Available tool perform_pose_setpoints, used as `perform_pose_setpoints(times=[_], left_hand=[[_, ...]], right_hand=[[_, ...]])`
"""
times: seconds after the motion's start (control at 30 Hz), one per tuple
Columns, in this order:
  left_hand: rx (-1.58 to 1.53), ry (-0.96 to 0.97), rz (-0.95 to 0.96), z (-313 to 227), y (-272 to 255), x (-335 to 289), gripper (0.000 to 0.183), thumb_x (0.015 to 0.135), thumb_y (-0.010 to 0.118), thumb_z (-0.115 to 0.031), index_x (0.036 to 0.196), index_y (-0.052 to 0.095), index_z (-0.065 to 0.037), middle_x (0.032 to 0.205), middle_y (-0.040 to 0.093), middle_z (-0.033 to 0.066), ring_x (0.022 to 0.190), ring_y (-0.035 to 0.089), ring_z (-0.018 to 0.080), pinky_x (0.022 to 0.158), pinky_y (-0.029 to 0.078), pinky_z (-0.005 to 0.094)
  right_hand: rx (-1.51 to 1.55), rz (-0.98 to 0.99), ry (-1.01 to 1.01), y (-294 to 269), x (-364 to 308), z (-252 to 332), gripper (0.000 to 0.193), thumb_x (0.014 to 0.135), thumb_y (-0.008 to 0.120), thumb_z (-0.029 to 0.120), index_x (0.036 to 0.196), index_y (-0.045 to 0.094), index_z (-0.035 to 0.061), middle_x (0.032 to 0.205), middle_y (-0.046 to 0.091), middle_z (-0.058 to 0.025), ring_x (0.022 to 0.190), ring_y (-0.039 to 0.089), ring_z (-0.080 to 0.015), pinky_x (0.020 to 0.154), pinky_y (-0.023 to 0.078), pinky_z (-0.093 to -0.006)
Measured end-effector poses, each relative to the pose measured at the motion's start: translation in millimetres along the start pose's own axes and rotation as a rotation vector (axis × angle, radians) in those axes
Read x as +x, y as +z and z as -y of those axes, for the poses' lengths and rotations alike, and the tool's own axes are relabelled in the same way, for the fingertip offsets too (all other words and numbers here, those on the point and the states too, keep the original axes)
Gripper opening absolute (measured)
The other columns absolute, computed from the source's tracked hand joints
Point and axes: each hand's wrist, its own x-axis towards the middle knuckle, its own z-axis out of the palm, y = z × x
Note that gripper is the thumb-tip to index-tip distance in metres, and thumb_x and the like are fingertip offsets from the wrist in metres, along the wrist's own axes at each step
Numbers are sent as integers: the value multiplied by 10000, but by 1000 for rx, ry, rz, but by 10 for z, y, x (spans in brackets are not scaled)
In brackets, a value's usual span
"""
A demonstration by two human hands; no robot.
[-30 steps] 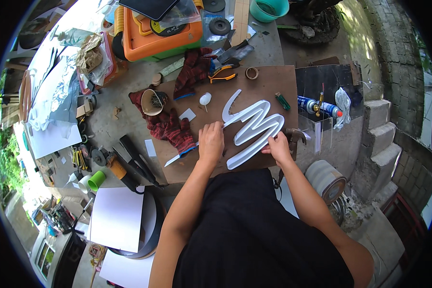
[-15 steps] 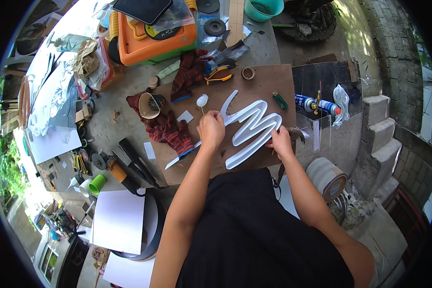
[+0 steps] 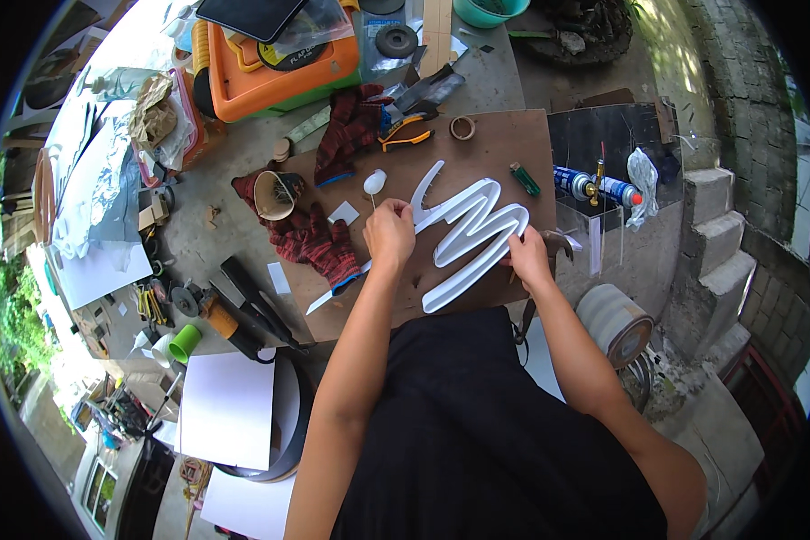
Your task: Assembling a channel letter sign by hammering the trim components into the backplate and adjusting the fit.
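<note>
A white zigzag channel piece (image 3: 484,225) with raised side walls lies over the brown board (image 3: 405,310). My left hand (image 3: 390,232) pinches the long white strip (image 3: 436,214) at its upper left part. The strip's tail runs out beyond my wrist to the lower left. My right hand (image 3: 533,259) is closed on the outer bend of the zigzag, its fingertips partly hidden beneath. Just above my left fingers is a white rounded blob on a thin stick (image 3: 374,183); whether those fingers hold the stick I cannot tell.
Red-black work gloves (image 3: 319,247), a cup of thin pieces (image 3: 276,197), orange-handled pliers (image 3: 409,138), a tape ring (image 3: 463,128) and a green lighter (image 3: 525,179) surround the piece. An orange toolbox (image 3: 279,85) stands behind. Gas canisters (image 3: 616,191) lie right; an angle grinder (image 3: 225,324) lies left.
The view has shifted slightly. Both hands keep their hold on the white piece, with hardly any movement.
</note>
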Motion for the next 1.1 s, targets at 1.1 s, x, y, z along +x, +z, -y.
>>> perform_pose_setpoints(times=[1.1], left_hand=[[62, 125, 61, 223, 9, 280, 224, 945, 696, -179, 1000, 754, 29, 839, 748, 149, 762, 705, 238, 747, 541, 380]], right_hand=[[-781, 98, -819, -252, 410, 539, 121, 900, 556, 35, 926, 671, 7, 1026, 636, -228, 953, 683, -428, 857, 571, -494]])
